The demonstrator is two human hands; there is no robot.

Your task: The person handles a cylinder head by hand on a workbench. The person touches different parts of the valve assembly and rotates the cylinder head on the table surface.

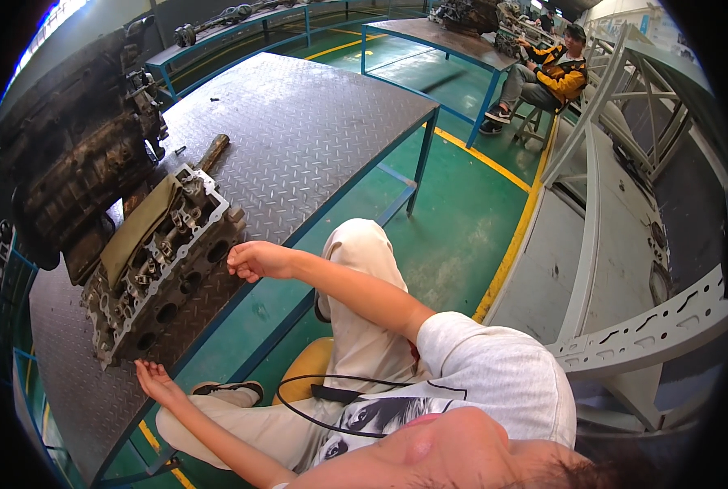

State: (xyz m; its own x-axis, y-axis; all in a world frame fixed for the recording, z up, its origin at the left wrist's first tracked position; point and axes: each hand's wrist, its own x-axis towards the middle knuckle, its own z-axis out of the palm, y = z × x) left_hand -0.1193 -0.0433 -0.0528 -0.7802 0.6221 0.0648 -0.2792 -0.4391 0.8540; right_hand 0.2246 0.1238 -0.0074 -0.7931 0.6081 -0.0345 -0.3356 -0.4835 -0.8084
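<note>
A cylinder head (162, 273) of grey metal, with valve gear along its top and round ports down its near side, lies slantwise on the table. Close to its right end is my right hand (254, 261), its fingers curled together in a pinch; whatever they hold, if anything, is too small to make out. My left hand (158, 383) rests palm up by the head's lower corner, fingers loosely bent and apart, with nothing visible in them. An olive-brown flat piece (140, 232) lies along the top of the head.
Behind the head stands a large dark engine block (79, 147). The steel tread-plate table (291, 122) carries a wooden-looking bar (213, 152) and a small bolt (180, 150). A grey metal frame (588, 244) rises on the right. A person (555, 73) sits at another table beyond.
</note>
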